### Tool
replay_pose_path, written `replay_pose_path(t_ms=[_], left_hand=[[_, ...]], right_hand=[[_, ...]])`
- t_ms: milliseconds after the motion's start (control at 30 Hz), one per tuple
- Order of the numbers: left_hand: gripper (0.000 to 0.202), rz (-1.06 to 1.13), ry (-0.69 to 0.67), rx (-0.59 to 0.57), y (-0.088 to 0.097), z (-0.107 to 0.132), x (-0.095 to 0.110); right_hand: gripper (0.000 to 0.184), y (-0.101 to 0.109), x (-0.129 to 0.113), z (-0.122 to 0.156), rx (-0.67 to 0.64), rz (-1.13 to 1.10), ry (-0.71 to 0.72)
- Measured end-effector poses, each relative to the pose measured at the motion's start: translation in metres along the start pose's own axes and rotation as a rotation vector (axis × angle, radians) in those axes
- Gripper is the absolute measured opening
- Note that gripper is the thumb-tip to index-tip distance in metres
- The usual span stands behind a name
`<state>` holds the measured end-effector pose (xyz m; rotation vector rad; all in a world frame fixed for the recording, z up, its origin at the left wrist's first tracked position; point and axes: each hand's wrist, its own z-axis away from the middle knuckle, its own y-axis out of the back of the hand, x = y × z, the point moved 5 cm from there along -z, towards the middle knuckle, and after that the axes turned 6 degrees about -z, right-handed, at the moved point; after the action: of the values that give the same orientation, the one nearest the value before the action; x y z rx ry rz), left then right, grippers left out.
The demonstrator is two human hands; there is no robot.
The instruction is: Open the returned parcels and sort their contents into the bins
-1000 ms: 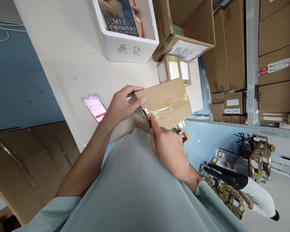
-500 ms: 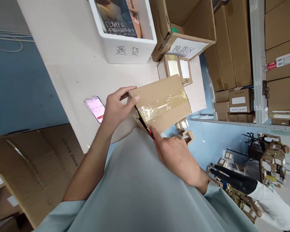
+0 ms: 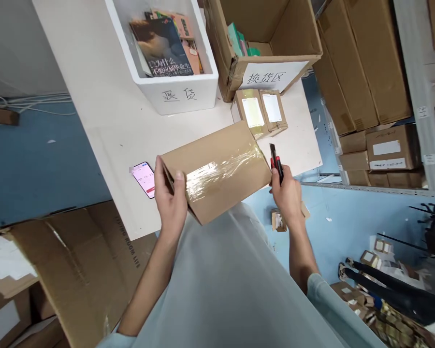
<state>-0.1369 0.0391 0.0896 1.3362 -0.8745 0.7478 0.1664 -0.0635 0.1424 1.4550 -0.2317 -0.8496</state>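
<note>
A taped cardboard box (image 3: 217, 169) lies tilted at the table's near edge, clear tape running along its upper face. My left hand (image 3: 171, 195) grips its left end, thumb on top and fingers at the end where a dark gap shows. Beyond the box's right end, my right hand (image 3: 287, 193) is closed around a red and black utility knife (image 3: 277, 163), its blade end pointing away from me. Left of my left hand, a phone (image 3: 144, 180) with a pink screen lies on the white table (image 3: 105, 130).
A white foam bin (image 3: 181, 99) with books stands at the back, beside an open carton (image 3: 228, 72) with a handwritten sign. Two small labelled boxes (image 3: 259, 113) sit before it. Large cartons (image 3: 362, 63) stand right; a person's legs (image 3: 395, 290) show lower right.
My right hand and the knife have moved from the box's left end to beyond its right end. The left hand still holds the box, and the view has shifted.
</note>
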Motion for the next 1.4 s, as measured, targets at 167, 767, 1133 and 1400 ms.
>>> replay_pose_path(t_ms=[167, 767, 1133, 1400], left_hand=[[0.075, -0.01, 0.107, 0.039, -0.006, -0.015, 0.004], [0.023, -0.456, -0.513, -0.305, -0.121, -0.033, 0.128], [0.02, -0.375, -0.561, -0.271, -0.122, -0.026, 0.122], [0.022, -0.319, -0.564, -0.258, -0.121, -0.017, 0.115]], right_hand=[[0.039, -0.013, 0.004, 0.008, -0.202, -0.101, -0.026], [0.056, 0.025, 0.008, -0.024, -0.44, -0.406, 0.199], [0.063, 0.026, -0.022, -0.007, -0.564, 0.016, 0.215], [0.068, 0.032, -0.072, -0.007, -0.56, 0.257, 0.196]])
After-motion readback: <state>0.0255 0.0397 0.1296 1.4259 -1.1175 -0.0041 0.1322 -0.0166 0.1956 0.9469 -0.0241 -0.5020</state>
